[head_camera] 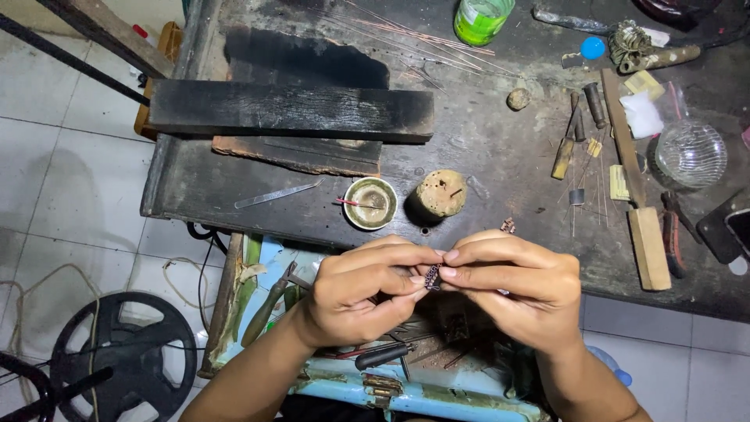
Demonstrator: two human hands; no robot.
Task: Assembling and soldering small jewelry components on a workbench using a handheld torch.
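Both hands meet at lower centre of the frame: the left hand (355, 293) and the right hand (512, 281) pinch between their fingertips a small dark beaded metal piece (432, 276), held just above an open blue drawer (406, 391) with chipped paint, full of dark hand tools. Beyond them spreads a worn, soot-stained workbench (484, 148). At upper left on it lies a long charred wooden block (289, 111), flat and rectangular. A pale wooden-handled file (637, 195) lies at right, beside a ribbed clear glass bowl (691, 153). A rough, rounded cork-coloured lump (441, 193) sits at centre, next to a small round metal cup (370, 203) holding a thin red-tipped stick. A green translucent bottle (480, 17) stands at the top edge.
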